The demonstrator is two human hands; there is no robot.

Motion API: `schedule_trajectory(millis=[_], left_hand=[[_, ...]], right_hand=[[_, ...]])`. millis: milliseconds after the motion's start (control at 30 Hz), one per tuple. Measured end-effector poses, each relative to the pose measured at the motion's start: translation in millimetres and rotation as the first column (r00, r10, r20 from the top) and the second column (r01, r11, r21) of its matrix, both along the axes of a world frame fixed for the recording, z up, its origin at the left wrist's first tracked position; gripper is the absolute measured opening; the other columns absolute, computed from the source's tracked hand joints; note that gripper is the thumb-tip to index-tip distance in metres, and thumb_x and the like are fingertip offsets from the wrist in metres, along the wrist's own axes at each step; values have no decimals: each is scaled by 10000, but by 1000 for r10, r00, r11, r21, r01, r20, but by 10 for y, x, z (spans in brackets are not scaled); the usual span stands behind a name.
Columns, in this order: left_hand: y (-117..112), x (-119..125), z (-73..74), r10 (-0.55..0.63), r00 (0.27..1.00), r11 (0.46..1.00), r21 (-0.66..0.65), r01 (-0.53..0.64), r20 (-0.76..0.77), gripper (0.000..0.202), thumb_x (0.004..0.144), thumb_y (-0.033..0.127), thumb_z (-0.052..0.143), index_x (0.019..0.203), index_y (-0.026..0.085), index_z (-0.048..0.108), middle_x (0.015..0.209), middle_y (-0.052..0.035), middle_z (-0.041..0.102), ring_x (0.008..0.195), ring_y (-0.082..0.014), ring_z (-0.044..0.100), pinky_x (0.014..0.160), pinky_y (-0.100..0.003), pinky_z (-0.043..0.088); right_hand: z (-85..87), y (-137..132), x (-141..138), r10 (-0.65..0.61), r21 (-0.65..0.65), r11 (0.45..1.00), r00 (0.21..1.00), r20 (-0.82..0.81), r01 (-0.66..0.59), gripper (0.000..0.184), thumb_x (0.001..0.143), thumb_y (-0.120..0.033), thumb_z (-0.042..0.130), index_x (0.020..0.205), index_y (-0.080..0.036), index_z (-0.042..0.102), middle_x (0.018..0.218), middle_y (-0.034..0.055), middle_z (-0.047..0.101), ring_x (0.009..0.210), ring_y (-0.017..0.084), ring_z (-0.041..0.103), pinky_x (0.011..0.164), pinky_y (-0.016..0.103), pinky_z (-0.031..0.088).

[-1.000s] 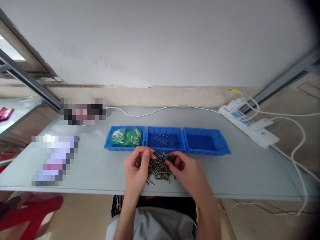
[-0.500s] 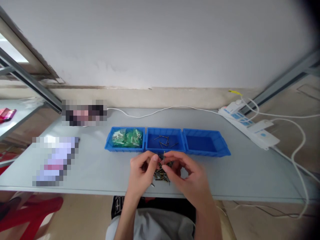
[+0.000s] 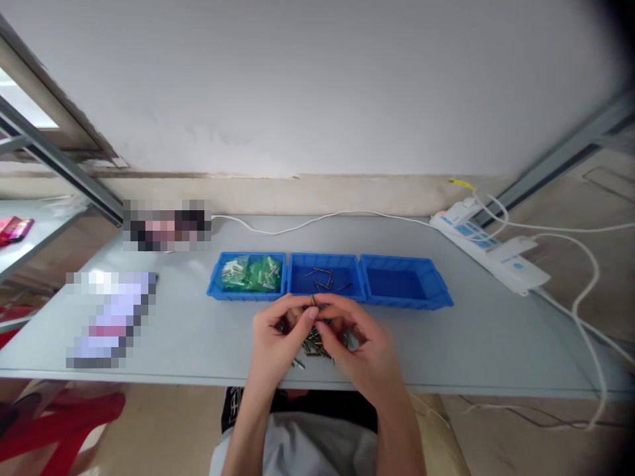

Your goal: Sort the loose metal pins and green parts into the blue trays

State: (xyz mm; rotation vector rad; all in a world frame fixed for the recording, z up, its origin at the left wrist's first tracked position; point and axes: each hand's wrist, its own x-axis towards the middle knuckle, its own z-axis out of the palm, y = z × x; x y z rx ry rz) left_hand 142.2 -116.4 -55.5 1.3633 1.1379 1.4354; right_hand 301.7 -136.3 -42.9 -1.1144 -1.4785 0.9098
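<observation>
My left hand (image 3: 282,330) and my right hand (image 3: 358,340) meet fingertip to fingertip just in front of the blue bins. Both are closed in a pinch around a small, thin metal screw (image 3: 313,301), whose tip shows above the fingers; the rest is hidden. Beneath the hands lies a pile of silver and brass-coloured screws (image 3: 313,345), partly covered by the fingers. Several similar thin screws (image 3: 323,279) are scattered in the middle blue bin (image 3: 297,264). The left blue bin (image 3: 214,285) contains green-looking plastic bags (image 3: 255,274) with small whitish pieces.
A third blue bin (image 3: 404,281) stands at the right end of the row. A white power strip (image 3: 489,248) with cables sits at the table's right. A blurred-out flat object (image 3: 116,317) lies at left, another pixelated item (image 3: 169,226) behind it. A red stool (image 3: 74,423) stands below.
My hands have come closer together and shifted slightly left and up. Between the fingertips, the screw now shows only a short end. The pile and bins look much the same.
</observation>
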Motion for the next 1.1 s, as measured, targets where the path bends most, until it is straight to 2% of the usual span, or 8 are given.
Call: schedule_trajectory(millis=[100, 200, 300, 500, 667, 900, 1100], left_hand=[[-14, -10, 2, 25, 999, 999, 43, -24, -22, 85, 941, 275, 811, 929, 201, 850, 685, 15, 642, 580, -106, 445, 586, -237, 414], [-23, -25, 9, 13, 996, 995, 97, -4, -92, 41, 943, 245, 817, 931, 214, 841, 612, 50, 548, 576, -109, 452, 618, -237, 430], [-14, -33, 13, -19, 993, 993, 113, 33, -118, 20, 941, 219, 820, 947, 216, 839, 617, 57, 529, 582, -107, 485, 629, -231, 450], [9, -28, 34, -24, 989, 985, 165, 48, -145, 70, 940, 174, 809, 974, 223, 845, 778, 9, 632, 643, -110, 566, 624, -224, 479], [14, -28, 18, 79, 983, 972, 233, -39, -164, 41, 979, 211, 778, 961, 209, 814, 997, -43, 731, 600, -82, 541, 606, -229, 484], [11, -34, -116, 102, 983, 988, 129, -83, -151, 102, 1047, 301, 706, 1042, 219, 765, 915, -31, 806, 576, -108, 576, 609, -240, 500], [19, -17, -83, 39, 980, 987, 159, -7, -198, 91, 1026, 209, 701, 1007, 222, 789, 999, -43, 836, 607, -102, 589, 609, -225, 485]], right_hand=[[-10, 23, -38, -46, -25, 999, 999, -21, 45, 300, 968, -224, 718, 1262, -277, 734, 887, -11, 818, 633, 122, 660, 619, 224, 573], [-36, 45, -53, -56, -44, 997, 998, -6, 56, 167, 974, -273, 717, 1135, -262, 761, 905, 17, 835, 678, 141, 705, 644, 240, 587], [-61, 62, -46, -82, -69, 994, 997, -4, 81, 131, 965, -299, 723, 1074, -255, 780, 930, 39, 849, 707, 159, 740, 655, 253, 599], [-51, 82, -41, -100, -74, 992, 995, 10, 100, 151, 938, -280, 721, 1069, -251, 791, 914, 41, 860, 711, 171, 770, 674, 265, 616], [-51, 85, -46, -114, -51, 992, 993, 16, 114, 146, 972, -306, 726, 1088, -255, 799, 938, 33, 844, 666, 149, 721, 649, 256, 602], [-93, 87, -22, -154, -41, 987, 988, 23, 154, 134, 1011, -327, 708, 1075, -259, 804, 911, 26, 818, 708, 162, 721, 666, 269, 591], [-56, 87, 12, -154, -52, 987, 988, 19, 155, 156, 1026, -342, 682, 1067, -260, 809, 854, 13, 800, 708, 163, 722, 680, 267, 585]])
